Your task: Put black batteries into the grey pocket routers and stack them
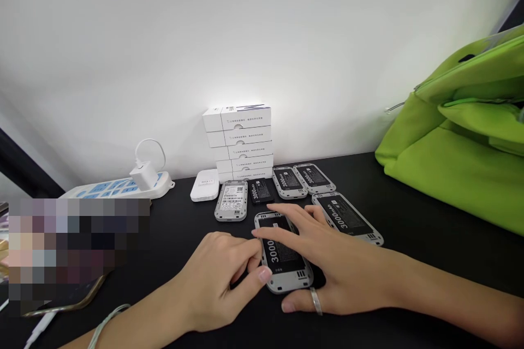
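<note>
A grey pocket Wi-Fi router lies with its back uncovered and a black 3000mAh battery in its bay. My left hand has its fingers curled, thumb and index at the router's lower left edge. Over the router's upper and right side reaches my right hand, fingers spread, ringed thumb stretched out below; nothing shows in its grasp. Behind them lie an opened router without a battery, its label showing, and a loose battery. Three more opened routers with batteries sit to the right.
Several white boxes are stacked against the wall beside a small pile of white covers. At left are a power strip with a white charger and a partly blurred phone. A green bag stands at right.
</note>
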`<move>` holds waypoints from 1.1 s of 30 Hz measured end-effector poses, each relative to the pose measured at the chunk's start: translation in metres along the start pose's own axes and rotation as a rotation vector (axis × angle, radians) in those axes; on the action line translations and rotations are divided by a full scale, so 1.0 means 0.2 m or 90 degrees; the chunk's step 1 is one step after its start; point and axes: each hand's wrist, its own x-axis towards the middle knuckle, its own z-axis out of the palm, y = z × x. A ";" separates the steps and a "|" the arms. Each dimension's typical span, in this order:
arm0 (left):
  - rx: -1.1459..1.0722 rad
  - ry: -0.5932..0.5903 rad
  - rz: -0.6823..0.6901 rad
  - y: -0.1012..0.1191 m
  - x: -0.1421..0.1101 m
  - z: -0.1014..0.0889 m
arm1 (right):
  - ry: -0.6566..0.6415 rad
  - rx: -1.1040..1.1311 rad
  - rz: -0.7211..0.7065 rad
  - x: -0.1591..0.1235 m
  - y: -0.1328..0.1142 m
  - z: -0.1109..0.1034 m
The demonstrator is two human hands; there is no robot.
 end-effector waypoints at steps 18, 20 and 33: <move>0.024 -0.020 -0.029 0.02 0.01 -0.02 | -0.067 -0.090 0.089 -0.10 0.10 -0.17; 0.030 -0.014 -0.025 0.02 0.01 -0.02 | -0.045 -0.112 0.080 -0.11 0.11 -0.15; 0.014 0.005 -0.027 0.01 0.01 -0.01 | 0.104 -0.133 -0.073 0.26 -0.01 -0.16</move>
